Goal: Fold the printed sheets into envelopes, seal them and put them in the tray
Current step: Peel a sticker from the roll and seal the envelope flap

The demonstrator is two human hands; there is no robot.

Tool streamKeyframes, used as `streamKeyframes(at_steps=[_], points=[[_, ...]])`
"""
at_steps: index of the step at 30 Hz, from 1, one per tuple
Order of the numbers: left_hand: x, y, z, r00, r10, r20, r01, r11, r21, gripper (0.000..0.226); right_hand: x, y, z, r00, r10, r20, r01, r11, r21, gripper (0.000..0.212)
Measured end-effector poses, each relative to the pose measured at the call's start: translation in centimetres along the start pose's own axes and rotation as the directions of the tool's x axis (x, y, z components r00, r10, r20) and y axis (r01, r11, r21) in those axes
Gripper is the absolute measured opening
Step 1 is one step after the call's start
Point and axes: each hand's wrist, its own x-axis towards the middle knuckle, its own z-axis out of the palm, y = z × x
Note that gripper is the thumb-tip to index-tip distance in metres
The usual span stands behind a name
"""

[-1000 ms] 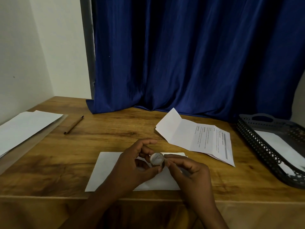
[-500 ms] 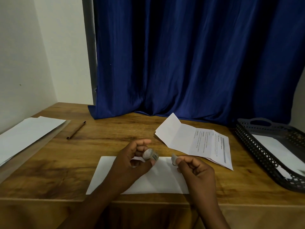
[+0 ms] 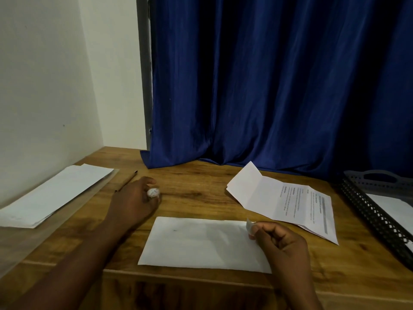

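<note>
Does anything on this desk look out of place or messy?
Nothing is spilled or damaged. The only loose end is the printed sheet behind the envelope: it lies half unfolded with one flap raised, still outside the tray.

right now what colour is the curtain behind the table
Deep blue curtain, plain with vertical folds; head view.

The worktop [image 3: 201, 193] is warm brown wood with darker grain streaks. The envelope [image 3: 201, 242] near its front edge is plain white with one small dark speck. The printed sheet [image 3: 290, 202] is white, its lines of text black and one grey band across the print. The stack of paper [image 3: 51, 193] at the left is white. The tray [image 3: 368, 211] is dark grey with a lattice of small holes in its wall. The curtain [image 3: 268, 86] is deep blue. The wall [image 3: 44, 74] is off-white. The small roll [image 3: 153, 193] in the left hand [image 3: 134, 202] is whitish, and the strip [image 3: 249, 224] pinched by the right hand [image 3: 281, 240] is pale and translucent
</note>
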Motion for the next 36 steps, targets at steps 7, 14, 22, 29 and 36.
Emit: streamKeyframes(at_steps=[7, 14, 22, 29, 36], points=[[-1.6, 3.0, 0.0, 0.999, 0.019, -0.032, -0.017, 0.999, 0.04, 0.067, -0.1, 0.0, 0.1, 1.0, -0.015, -0.024, 0.016, 0.999, 0.038, 0.009], [-8.2, 13.0, 3.6, 0.859, 0.485, 0.163, -0.459, 0.871, -0.173, 0.049, 0.6, -1.2, -0.9, 0.992, 0.109, -0.06, -0.083, 0.94, 0.33, 0.015], [-9.3, 13.4, 6.9, 0.845, 0.488, 0.217, -0.483, 0.872, -0.082, 0.053, 2.2, -0.9, -2.9, 0.981, -0.107, -0.163, 0.085, 0.987, -0.136, 0.009], [-9.4, 13.5, 6.8, 0.863, 0.451, 0.227, -0.44, 0.892, -0.1, 0.07, 1.9, -0.6, -0.8, 0.918, -0.348, 0.19, 0.36, 0.532, -0.766, 0.02], [-9.5, 13.4, 7.2, 0.853, 0.467, 0.234, -0.466, 0.883, -0.06, 0.066, 1.7, -1.4, 0.4, 0.908, -0.331, 0.256, 0.384, 0.412, -0.826, 0.022]])
